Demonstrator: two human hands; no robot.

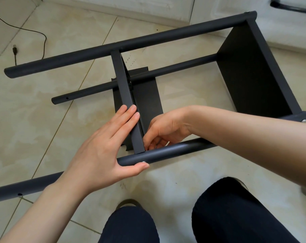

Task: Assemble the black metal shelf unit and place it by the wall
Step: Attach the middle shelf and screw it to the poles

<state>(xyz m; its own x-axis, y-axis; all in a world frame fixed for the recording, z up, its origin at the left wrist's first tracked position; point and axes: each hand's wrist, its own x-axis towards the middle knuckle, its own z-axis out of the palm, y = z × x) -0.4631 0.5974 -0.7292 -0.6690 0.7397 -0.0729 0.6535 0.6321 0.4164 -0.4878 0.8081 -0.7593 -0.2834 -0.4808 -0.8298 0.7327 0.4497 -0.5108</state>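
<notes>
The black metal shelf unit lies on its side on the tiled floor. A far pole (131, 43), a lower middle pole (175, 68) and a near pole (166, 152) run left to right. One shelf panel (250, 74) is fixed at the right end. A second shelf panel (124, 88) stands between the far and near poles. My left hand (105, 148) lies with straight fingers on this panel's edge, its thumb under the near pole by a silver screw head (143, 162). My right hand (164, 132) has curled fingertips at the joint of panel and near pole; what they pinch is hidden.
White cabinet fronts (166, 7) with a black handle (292, 7) stand along the far side. A black cable with a plug (14, 50) lies on the floor at the left. My knees in dark trousers (227, 216) are at the bottom edge. A caster (304, 118) shows at the right.
</notes>
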